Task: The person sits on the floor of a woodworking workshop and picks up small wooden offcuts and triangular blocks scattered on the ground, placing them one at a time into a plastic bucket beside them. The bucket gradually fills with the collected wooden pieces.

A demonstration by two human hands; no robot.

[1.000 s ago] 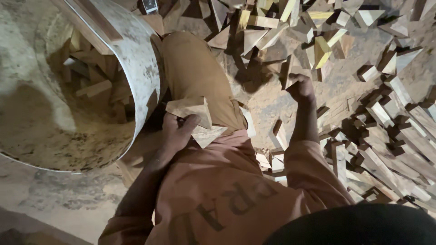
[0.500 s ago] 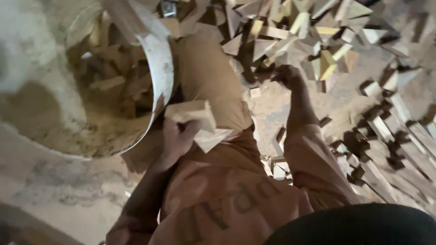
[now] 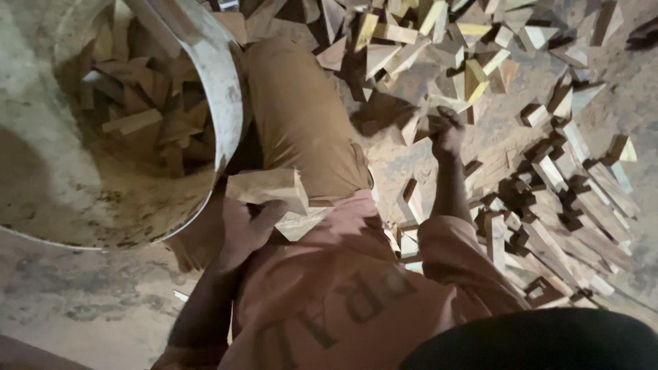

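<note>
My left hand (image 3: pixel 245 229) grips two pale wood blocks (image 3: pixel 269 188), held against my knee just beside the rim of a big round basin (image 3: pixel 221 103). The basin lies tilted at the left and holds several wood offcuts (image 3: pixel 137 123). My right hand (image 3: pixel 445 130) reaches out into the heap of wood offcuts (image 3: pixel 480 68) on the ground, with its fingers curled around a small wood piece (image 3: pixel 415 127) at the heap's near edge.
Offcuts are scattered over the ground at the right (image 3: pixel 562 199) and beside my right sleeve. My bent knee in brown trousers (image 3: pixel 295 116) sits between the basin and the heap. Bare dusty ground (image 3: pixel 75 301) lies at the lower left.
The view wobbled slightly. My right hand stayed at the heap's edge and its fingers closed on a piece. My left hand kept its blocks by the basin rim.
</note>
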